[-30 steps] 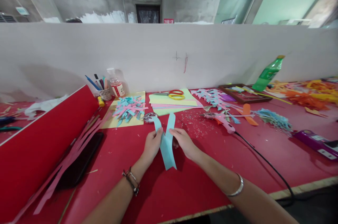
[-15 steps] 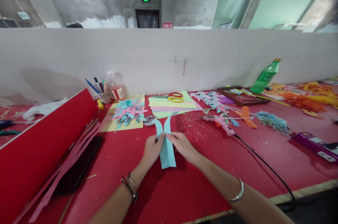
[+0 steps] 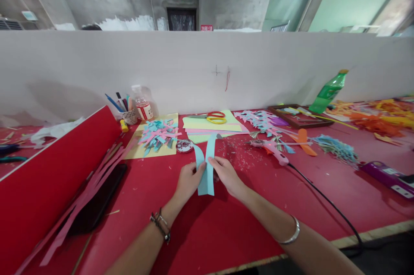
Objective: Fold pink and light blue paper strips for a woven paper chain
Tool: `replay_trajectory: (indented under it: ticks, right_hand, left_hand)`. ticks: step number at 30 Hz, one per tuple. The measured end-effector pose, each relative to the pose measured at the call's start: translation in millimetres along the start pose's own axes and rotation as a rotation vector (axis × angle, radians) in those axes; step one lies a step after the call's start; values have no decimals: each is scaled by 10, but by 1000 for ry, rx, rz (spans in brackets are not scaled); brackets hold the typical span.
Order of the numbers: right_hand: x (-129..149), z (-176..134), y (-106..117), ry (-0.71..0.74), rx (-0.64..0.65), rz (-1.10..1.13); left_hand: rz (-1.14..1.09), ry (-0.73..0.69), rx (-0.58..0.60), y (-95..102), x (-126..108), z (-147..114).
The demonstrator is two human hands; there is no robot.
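Observation:
A light-blue paper strip [image 3: 205,185] is held upright between my hands, above the red table. Its upper part is split lengthwise into two bands that spread apart and curl; below my fingers it is in one piece with a crease down the middle. My left hand [image 3: 190,177] pinches the left band between thumb and fingers. The right band is pinched by my right hand [image 3: 226,174], just across the split. Beyond the strip lie a round tin [image 3: 184,146] and a stack of coloured paper sheets [image 3: 194,124], with scissors [image 3: 216,117] on top.
Left are cut paper pieces [image 3: 157,134], a pen cup [image 3: 130,116], a plastic bottle [image 3: 143,104], a red board [image 3: 74,158] and pink strips [image 3: 80,197]. Right are a pink glue gun [image 3: 271,149] with a black cord, a green bottle [image 3: 329,92] and a purple power strip [image 3: 388,178].
The split in the blue paper strip runs further down, and the uncut part below my hands is shorter. My hands have moved slightly apart, with the two bands spread wider.

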State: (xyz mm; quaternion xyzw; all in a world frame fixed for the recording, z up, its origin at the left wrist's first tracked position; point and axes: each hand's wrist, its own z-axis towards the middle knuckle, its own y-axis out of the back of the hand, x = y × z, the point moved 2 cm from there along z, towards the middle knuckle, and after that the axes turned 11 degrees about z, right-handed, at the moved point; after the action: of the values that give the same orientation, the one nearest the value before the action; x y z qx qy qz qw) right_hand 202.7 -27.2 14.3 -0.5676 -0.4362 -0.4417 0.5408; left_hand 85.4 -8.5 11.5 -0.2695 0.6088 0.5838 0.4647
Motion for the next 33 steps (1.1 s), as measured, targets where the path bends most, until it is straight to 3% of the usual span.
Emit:
replay_trajectory:
  ticks: [4,13,17,20,26,33]
  right_hand:
    - [-8,-5,-22,-16,49,-53]
    - [5,-23,-39,-38,28,-46]
    - [20,-16,-20,-1,-29,-42]
    - [21,-8,-3,20,-65,-22]
    - [-26,-20,-49,-23,106,-119]
    - [-19,-43,-94,-68,114,-53]
  left_hand:
    - [47,0,-73,15,34,11]
    - [-113,94,-84,30,34,4]
    - [-169,51,7,23,-27,-11]
    - [-48,-4,23,7,-41,-16]
    - [82,-30,-116,39,14,-13]
    - [-44,31,-84,1,24,-16]
